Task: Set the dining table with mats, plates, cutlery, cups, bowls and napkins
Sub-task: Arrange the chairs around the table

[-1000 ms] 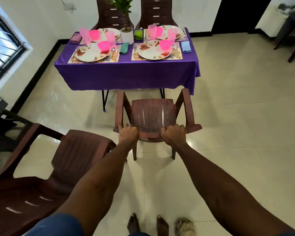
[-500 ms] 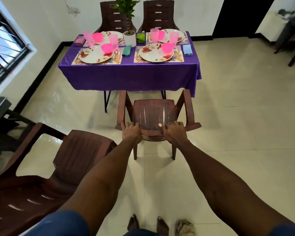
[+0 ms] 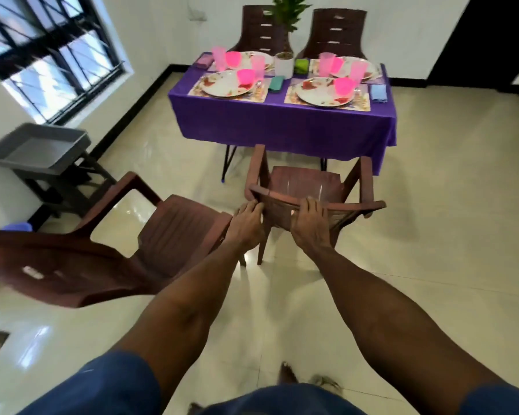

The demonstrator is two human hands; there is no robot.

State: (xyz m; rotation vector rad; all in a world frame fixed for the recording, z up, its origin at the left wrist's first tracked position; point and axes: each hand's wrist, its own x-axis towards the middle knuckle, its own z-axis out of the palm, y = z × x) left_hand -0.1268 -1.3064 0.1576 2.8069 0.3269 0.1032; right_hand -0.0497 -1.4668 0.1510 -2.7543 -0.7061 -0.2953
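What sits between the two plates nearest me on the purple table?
In the head view, a teal napkin lies between the left plate and the right plate, on the purple tablecloth.

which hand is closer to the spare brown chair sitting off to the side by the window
Left. The left hand grips the pushed chair's backrest at its left edge, right beside the spare chair's seat corner. The right hand grips the same backrest farther right, away from it.

- Chair (image 3: 309, 187), centre: brown moulded plastic, slight sheen.
- Tablecloth (image 3: 282, 124): purple cloth, matt.
- Floor (image 3: 447, 205): pale tiles, glossy.
- Cups (image 3: 343, 85): pink translucent plastic.
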